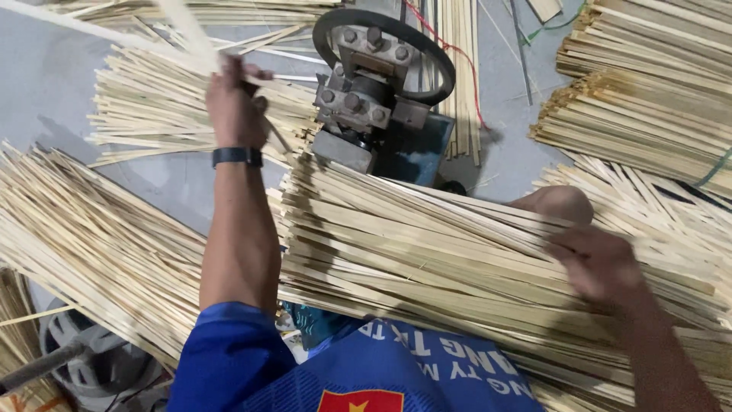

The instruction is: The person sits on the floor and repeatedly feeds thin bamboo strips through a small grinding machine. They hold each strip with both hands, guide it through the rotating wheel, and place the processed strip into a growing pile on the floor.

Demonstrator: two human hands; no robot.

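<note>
The left hand (232, 95) is closing around 1 or 2 long, pale, flat bamboo strips (114, 34), gripping them near their ends just beside the grey metal splitting machine with the black round wheel (374, 84). The strips are running up and away to the left edge of the view, lifted clear of the floor. A black wristband (237, 156) is sitting on that wrist. The right hand (598, 263) is resting palm down on the big stack of pale bamboo slats (427, 252) lying across the person's lap; it is blurred, so I cannot tell whether its fingers are pinching a slat or only pressing on the stack.

Judging from this, the step in hand is drawing finished strips out of the machine on the left while the right hand is reaching for the next slat. The next move is calling for a clean pull that keeps the thin strips from snagging at the machine, and for separating just 1 slat from the tightly packed stack.

The strips are looking thin, springy and cream-coloured, with straight edges. More bundles of similar cut bamboo (640, 99) are lying on the grey floor (46, 84) at right, at upper left and along the left side.
</note>
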